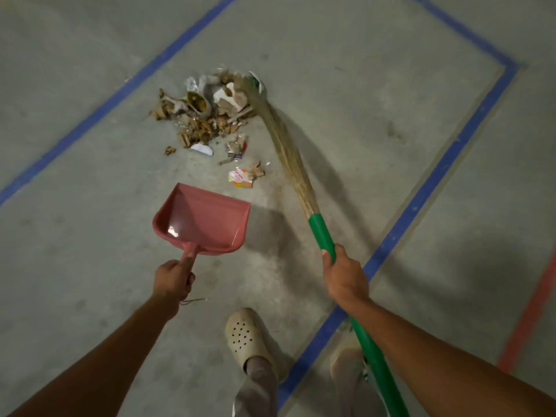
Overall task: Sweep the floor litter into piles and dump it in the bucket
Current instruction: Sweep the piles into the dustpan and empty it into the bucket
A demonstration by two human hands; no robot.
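Downward from the head camera. Noted left hand [173, 278] curled tight round the stub handle of a pink dustpan [204, 221], mouth facing the litter; cannot tell whether resting on the concrete floor [90, 266] or held just off it. Noted right hand [346, 278] wrapped round the green handle of a broom [288, 158], shaft slanting up-frame, straw bristles ending against the far right edge of the litter pile [204, 112]. Dry leaves, paper and wrappers heaped mid-floor, beyond the dustpan and apart from it. Between pile and pan, loose scraps [243, 176], near the bristles. Around all this, blue tape lines [436, 182]; at right, red line [529, 311]. At bottom, between both forearms, pale perforated clog [243, 335].
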